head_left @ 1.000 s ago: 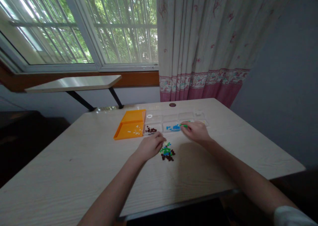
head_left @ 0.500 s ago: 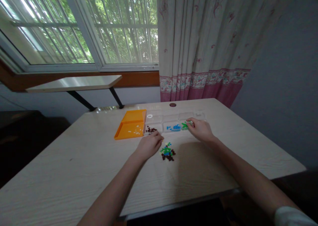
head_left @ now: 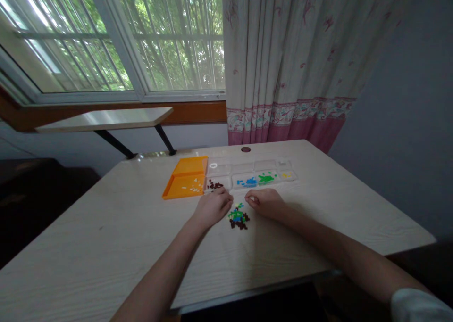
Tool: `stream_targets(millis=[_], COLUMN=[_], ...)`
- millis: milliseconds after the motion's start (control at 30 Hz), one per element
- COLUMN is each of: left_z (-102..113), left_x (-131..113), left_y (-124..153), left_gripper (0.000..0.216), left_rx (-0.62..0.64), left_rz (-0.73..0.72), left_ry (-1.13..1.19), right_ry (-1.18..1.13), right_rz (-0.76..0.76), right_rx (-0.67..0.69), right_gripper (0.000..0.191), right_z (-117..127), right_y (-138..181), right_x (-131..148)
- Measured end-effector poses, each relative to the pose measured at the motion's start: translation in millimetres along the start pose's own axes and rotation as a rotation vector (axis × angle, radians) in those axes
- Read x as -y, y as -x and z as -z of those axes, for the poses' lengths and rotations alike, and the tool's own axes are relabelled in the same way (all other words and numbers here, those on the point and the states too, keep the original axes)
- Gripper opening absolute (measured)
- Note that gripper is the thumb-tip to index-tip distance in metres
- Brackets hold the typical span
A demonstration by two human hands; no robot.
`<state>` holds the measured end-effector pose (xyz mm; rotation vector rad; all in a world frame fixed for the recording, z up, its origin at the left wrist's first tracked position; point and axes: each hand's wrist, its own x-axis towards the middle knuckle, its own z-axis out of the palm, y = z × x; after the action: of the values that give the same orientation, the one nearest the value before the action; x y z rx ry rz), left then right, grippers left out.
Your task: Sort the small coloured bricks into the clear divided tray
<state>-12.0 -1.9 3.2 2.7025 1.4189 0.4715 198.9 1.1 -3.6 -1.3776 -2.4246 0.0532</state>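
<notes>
A small cluster of coloured pieces (head_left: 238, 217), green, blue, yellow and dark brown, lies on the table between my hands. My left hand (head_left: 214, 206) rests at its upper left, fingers curled together; what they hold, if anything, is hidden. At its upper right is my right hand (head_left: 265, 203), thumb and fingertips pinched. Anything in that pinch is too small to make out. Just beyond the hands are clear trays with dark brown pieces (head_left: 214, 185), blue pieces (head_left: 250, 181), green pieces (head_left: 267, 177) and a few yellow pieces (head_left: 286, 175).
An open orange case (head_left: 173, 185) with white pieces in its near half stands left of the trays. The pale wooden table (head_left: 116, 246) carries a raised shelf (head_left: 109, 118) at the back left. Behind are a barred window (head_left: 177, 39) and a curtain (head_left: 283, 67).
My right hand has moved from the green pieces' tray toward me and left, to beside the cluster. The green and yellow pieces in the trays are uncovered. My left hand stays put.
</notes>
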Motion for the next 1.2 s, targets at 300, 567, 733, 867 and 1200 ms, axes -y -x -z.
stream_targets(millis=[300,567,733,867,1200], left_z=[-5,-10,-9,-10,-11], left_x=[-7,-15,-15,-14,-13], left_y=[-5,-9,-9,-9,-9], left_gripper=[0.014,0.012,0.012,0.015,0.012], left_rx=[-0.133,-0.194,-0.196,-0.196,-0.207], left_rz=[0.032,0.043,0.031,0.012,0.019], left_ry=[0.337,0.587,0.608,0.608,0.592], right_ry=[-0.055,-0.177,-0.199,-0.196,-0.204], right_rz=[0.053,0.070,0.090,0.121,0.171], right_rx=[-0.114,-0.168,-0.169,-0.213,-0.252], right_gripper=[0.014,0.016,0.018,0.015,0.012], right_z=[-6,-10,-10,-12,-13], right_y=[0,0,1,1,1], right_x=[-1,2,2,0,-1])
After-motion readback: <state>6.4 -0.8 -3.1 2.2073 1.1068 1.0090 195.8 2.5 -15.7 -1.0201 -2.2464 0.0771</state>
